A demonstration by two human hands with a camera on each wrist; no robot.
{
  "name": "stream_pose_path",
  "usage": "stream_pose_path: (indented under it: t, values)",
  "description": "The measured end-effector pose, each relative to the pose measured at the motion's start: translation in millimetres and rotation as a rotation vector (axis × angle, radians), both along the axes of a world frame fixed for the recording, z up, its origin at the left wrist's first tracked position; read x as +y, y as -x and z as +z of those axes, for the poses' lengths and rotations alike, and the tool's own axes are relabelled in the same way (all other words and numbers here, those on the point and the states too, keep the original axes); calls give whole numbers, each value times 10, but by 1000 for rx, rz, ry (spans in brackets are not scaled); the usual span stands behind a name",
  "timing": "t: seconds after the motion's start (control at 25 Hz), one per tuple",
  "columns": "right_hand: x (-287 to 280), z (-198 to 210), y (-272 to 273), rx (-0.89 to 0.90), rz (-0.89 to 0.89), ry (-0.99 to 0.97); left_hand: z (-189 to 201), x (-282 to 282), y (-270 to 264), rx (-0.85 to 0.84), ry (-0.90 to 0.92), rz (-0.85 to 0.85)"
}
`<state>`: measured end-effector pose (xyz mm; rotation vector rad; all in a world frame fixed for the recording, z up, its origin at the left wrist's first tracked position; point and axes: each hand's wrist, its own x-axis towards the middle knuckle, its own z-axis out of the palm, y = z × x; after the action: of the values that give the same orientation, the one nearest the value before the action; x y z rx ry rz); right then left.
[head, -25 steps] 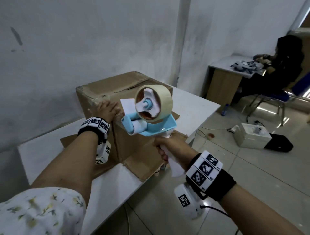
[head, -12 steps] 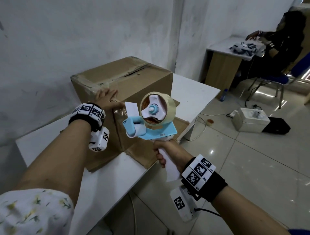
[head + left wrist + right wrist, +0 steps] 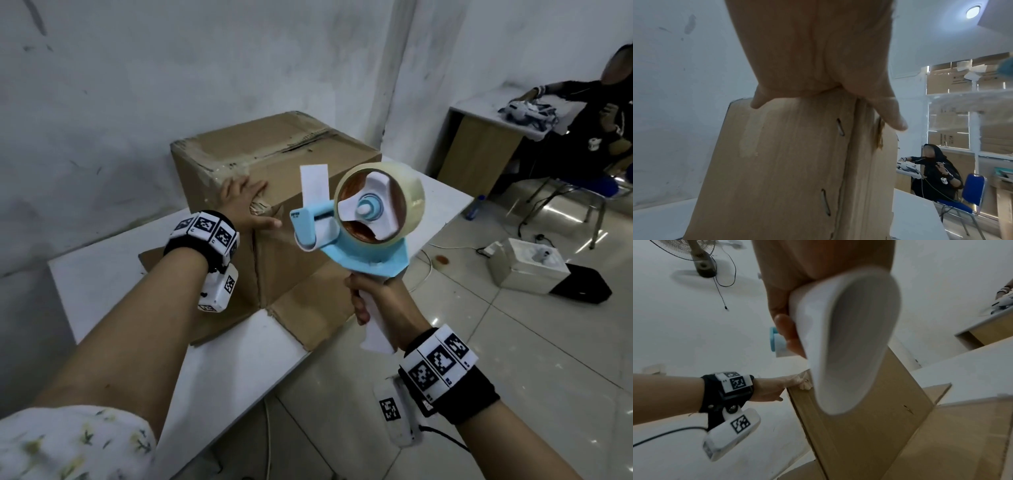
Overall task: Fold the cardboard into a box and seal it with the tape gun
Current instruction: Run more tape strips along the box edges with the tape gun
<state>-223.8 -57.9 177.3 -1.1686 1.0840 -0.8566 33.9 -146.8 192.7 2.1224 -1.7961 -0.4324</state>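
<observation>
Left hand (image 3: pixel 244 202) flat on box (image 3: pixel 274 161), right hand (image 3: pixel 380 305) gripping tape gun (image 3: pixel 359 222)

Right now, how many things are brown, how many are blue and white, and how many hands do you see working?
Brown: 1, the cardboard box.
Blue and white: 1, the tape gun.
Hands: 2, the left hand flat on the box, the right hand gripping the tape gun's handle.
Total: 4.
</observation>
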Motion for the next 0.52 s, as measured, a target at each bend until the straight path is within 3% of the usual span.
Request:
stream_pose_path:
  t: [0.12, 0.32, 0.52]
  values:
    - [-86, 62, -8, 18, 81, -65, -30, -9, -6, 10, 10, 9]
    - [-47, -125, -110, 214, 125, -188, 13, 3, 23, 83, 7, 7]
    - [-137, -400, -172, 83, 58, -469, 45, 31, 67, 208, 0, 51]
